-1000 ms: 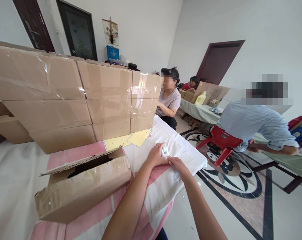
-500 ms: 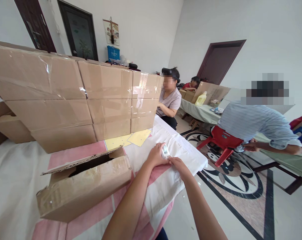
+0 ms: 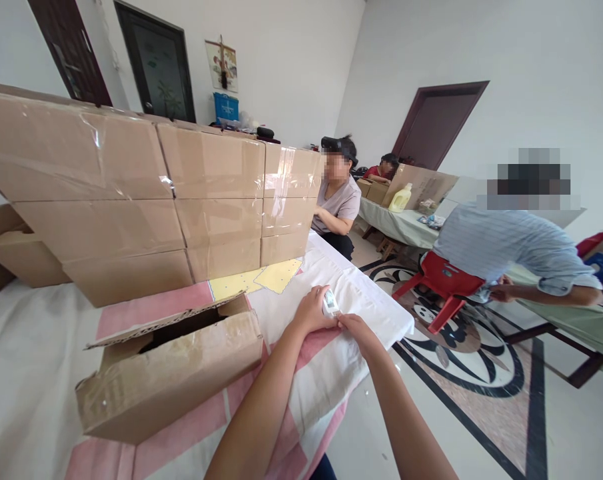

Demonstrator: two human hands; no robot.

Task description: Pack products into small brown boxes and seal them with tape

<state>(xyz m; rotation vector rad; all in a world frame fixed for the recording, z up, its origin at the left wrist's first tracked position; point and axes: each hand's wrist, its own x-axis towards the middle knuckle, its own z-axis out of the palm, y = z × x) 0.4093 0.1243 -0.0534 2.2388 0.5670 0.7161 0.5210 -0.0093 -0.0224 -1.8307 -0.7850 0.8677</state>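
Note:
A small white box-like item (image 3: 330, 303) with a printed face is held over the cloth-covered table (image 3: 348, 363). My left hand (image 3: 311, 310) is closed around its left side. The fingers of my right hand (image 3: 354, 327) pinch at its lower right corner; whether they grip the item itself or a small part of it, I cannot tell. To the left of my forearms lies a long open cardboard box (image 3: 176, 373), its flap raised and its inside dark.
Stacked, taped cartons (image 3: 216, 200) stand along the table's far side. A person (image 3: 338, 200) sits beyond the table's far end. On the right another person (image 3: 511, 247) leans over a green-covered table from a red plastic chair (image 3: 444, 283). The table's right edge drops to a patterned floor.
My hands and the white item have hardly moved. The person in the striped shirt on the right has shifted slightly, along with their hand.

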